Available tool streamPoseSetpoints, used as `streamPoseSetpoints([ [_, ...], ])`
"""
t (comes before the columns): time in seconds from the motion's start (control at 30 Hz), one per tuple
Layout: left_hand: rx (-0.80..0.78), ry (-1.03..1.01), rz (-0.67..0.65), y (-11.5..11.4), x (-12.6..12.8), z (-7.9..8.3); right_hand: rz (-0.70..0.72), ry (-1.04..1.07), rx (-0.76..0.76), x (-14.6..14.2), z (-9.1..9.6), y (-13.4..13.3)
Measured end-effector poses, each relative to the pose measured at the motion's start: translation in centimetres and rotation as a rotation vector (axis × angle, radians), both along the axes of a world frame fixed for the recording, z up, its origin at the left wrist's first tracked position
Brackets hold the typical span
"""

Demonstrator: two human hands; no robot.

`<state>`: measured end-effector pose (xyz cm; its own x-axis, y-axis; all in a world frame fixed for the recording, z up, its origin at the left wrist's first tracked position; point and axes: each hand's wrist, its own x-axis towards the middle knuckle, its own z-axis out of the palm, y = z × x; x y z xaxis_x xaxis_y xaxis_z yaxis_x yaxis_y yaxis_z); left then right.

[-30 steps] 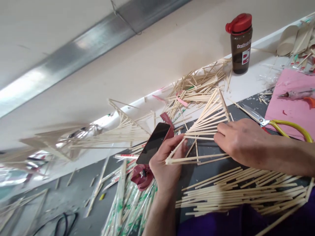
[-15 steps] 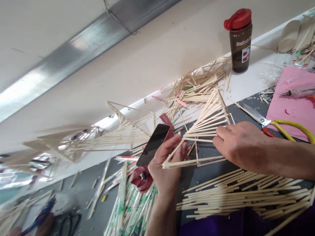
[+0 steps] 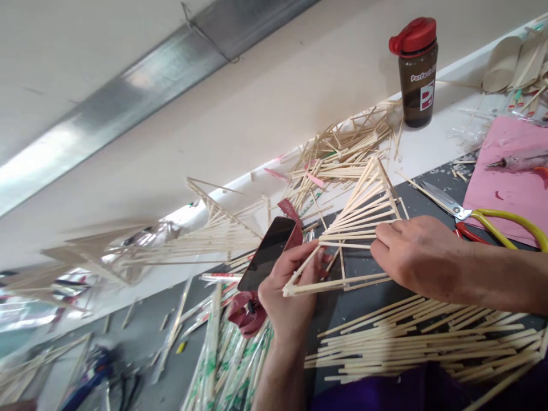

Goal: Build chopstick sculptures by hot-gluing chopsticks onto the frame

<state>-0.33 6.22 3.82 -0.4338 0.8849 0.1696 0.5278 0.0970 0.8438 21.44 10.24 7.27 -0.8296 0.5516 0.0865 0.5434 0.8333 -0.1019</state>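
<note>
From the head view, the stick frame (image 3: 338,227) was held between the two hands, over the grey bench (image 3: 171,383). Its fanned sticks converged beside the left hand (image 3: 286,305), whose grip was closed on the frame's short side. The right hand (image 3: 422,260) had a narrow grip, pinching the fan's lower sticks at their other end; their long axis ran from hand to hand. Clear sleeves (image 3: 212,345) by the left forearm contained sticks; the upright bottle's (image 3: 418,85) contents could not be told.
</note>
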Motion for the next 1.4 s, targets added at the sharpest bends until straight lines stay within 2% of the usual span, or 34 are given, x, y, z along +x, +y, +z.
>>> streamPoseSetpoints([
  [0.2, 0.036, 0.061, -0.034, 0.0, -0.2, 0.0, -0.025, 0.077, 0.129, 0.0, -0.9, -0.3],
  [0.37, -0.057, -0.166, -0.038, 0.3, -0.4, 0.3, -0.047, 0.123, 0.197, 0.1, -1.4, -0.7],
  [0.57, -0.158, -0.320, -0.062, 0.8, -0.2, 1.4, -0.033, 0.064, 0.142, -0.2, -0.8, -0.5],
  [0.7, -0.154, -0.310, -0.015, 0.7, 0.1, 1.7, -0.026, 0.034, 0.112, -0.4, -0.7, -0.5],
  [0.93, -0.129, -0.364, -0.036, 0.8, 0.1, 1.5, -0.037, 0.055, 0.115, -0.4, -0.7, -0.7],
  [1.07, -0.139, -0.314, -0.034, 0.7, 0.2, 1.6, -0.021, 0.038, 0.083, -0.2, -0.7, -0.6],
  [1.23, -0.131, -0.215, -0.019, 0.7, 0.3, 1.5, -0.038, 0.051, 0.134, 0.1, -1.0, -0.5],
  [1.4, -0.095, -0.194, -0.062, 0.8, -0.2, 0.8, -0.056, 0.045, 0.178, 0.2, -1.3, -0.3],
])
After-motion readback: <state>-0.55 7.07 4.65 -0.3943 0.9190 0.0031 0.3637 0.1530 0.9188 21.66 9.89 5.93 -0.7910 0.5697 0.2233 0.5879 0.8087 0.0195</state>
